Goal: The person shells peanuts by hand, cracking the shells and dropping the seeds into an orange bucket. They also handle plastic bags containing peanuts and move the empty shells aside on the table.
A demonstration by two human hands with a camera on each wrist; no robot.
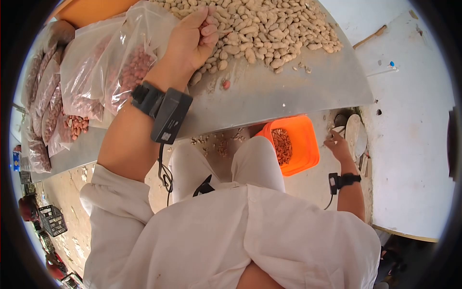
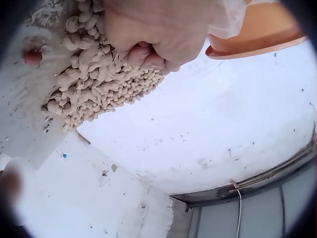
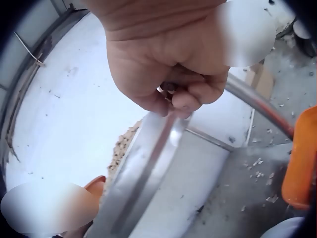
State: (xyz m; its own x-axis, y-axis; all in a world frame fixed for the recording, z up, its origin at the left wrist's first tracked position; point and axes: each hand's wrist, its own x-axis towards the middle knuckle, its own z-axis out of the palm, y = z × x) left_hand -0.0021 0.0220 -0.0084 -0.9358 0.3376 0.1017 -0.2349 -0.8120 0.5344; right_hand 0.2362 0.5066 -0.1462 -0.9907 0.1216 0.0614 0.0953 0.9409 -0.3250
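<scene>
Head view: one broad heap of unshelled peanuts [image 1: 279, 36], far too many to count, covers the back of a grey metal bench [image 1: 293, 91], its pods pale tan, dusty and knobbly, many pinched at the waist. The person's left hand [image 1: 195, 41] is at the near left side of that heap, fingers curled in and together; I cannot tell whether a pod is caught under them. One red kernel [image 1: 226, 85], round and smooth, lies alone toward the bench's front edge. Over at the left end stand two large clear plastic bags [image 1: 86, 67], crinkled and glossy, with reddish kernels inside, and several smaller filled bags [image 1: 45, 96] are crowded beside them, overlapping too much for a sure count. One orange tub [image 1: 96, 10] is behind the big bags, by the bench's far left corner. Below the front edge, beside the person's knee, is one squarish bright orange plastic bucket [image 1: 309, 144], holding a bed of reddish-brown kernels [image 1: 282, 147]. The right hand [image 1: 339, 145] is just right of this bucket, apart from it, lower than the bench's right corner; from its own wrist, thumb and fingers appear clamped on one small dark piece [image 3: 170, 87], mostly hidden. Each wrist carries one black boxy camera [image 1: 172, 115].
</scene>
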